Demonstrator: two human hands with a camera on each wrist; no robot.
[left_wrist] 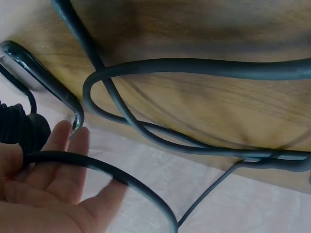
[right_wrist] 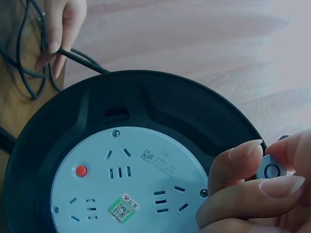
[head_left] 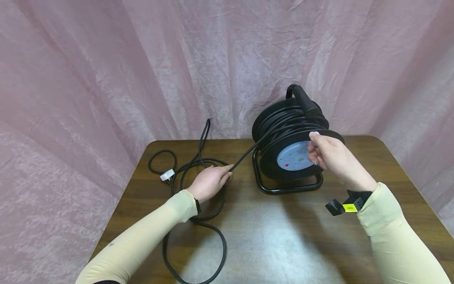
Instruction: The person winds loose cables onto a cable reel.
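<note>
The left hand [head_left: 209, 182] cradles the black cable [head_left: 248, 154] in loosely curled fingers, running taut rightward up to the upright cable reel [head_left: 294, 138] on the bench [head_left: 283, 236], while the right hand [head_left: 328, 157] pinches its winding knob [right_wrist: 270, 170], visible only from the right wrist.

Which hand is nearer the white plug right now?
Left. The left hand holds the black cable just right of the white plug on the table. The right hand is across at the cable reel, pinching its crank knob.

a brown wooden table [head_left: 354, 236] — backed by a draped pink curtain [head_left: 106, 79].
</note>
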